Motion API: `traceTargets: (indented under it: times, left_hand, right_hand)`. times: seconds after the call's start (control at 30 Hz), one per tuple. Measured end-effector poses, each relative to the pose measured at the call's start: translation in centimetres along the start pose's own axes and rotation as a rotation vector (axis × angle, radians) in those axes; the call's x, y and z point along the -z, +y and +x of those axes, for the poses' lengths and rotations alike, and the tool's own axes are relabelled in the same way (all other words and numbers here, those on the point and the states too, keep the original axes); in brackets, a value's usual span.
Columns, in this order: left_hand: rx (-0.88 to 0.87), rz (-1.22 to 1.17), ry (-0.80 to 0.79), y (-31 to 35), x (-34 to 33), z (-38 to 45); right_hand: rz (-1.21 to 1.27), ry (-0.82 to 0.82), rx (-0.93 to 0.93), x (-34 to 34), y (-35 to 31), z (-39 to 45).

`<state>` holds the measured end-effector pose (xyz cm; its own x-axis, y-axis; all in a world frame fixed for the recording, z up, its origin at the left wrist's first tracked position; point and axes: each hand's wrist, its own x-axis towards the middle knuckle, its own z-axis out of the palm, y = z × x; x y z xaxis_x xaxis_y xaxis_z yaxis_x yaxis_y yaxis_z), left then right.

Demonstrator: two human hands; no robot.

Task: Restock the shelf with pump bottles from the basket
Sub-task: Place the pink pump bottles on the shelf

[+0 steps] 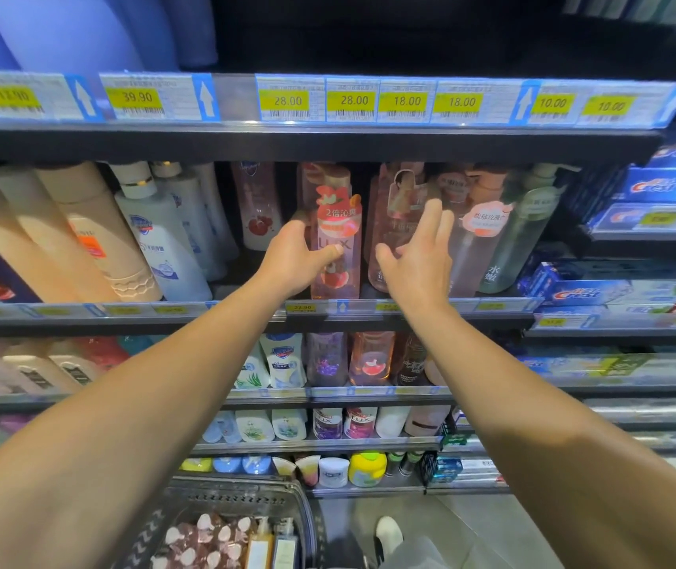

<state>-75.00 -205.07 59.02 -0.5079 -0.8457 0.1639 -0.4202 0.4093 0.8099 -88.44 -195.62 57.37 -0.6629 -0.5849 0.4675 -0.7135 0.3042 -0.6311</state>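
Pink LUX pump bottle (335, 240): upright at shelf (246, 318) front edge, left hand (299, 256) grip curled round it. Right hand (418, 256): just right of bottle, fingers spread wide, holding nothing. Basket (221, 503): below shelf, holding more bottles.

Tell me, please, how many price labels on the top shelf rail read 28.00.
2: the first 28.00 label sits mid-way along the top rail; the second 28.00 label is immediately right of it, next to an 18.00 label. Nothing covers that rail.
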Motion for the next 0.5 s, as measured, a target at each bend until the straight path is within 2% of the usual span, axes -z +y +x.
traceTargets:
  times: [0.1, 0.23, 0.5]
  left_hand:
    - [0.016, -0.015, 0.012, 0.0, -0.2, 0.1]
    - [0.025, -0.035, 0.033, 0.2, -0.6, -0.2]
    - [0.094, -0.047, 0.0, 0.3, -0.9, -0.1]
  right_hand:
    - [0.012, -0.034, -0.019, 0.3, 0.6, -1.3]
    - [0.052, -0.055, 0.043, 0.9, 1.0, -3.5]
    - [-0.048, -0.206, 0.036, 2.4, 2.8, -7.1]
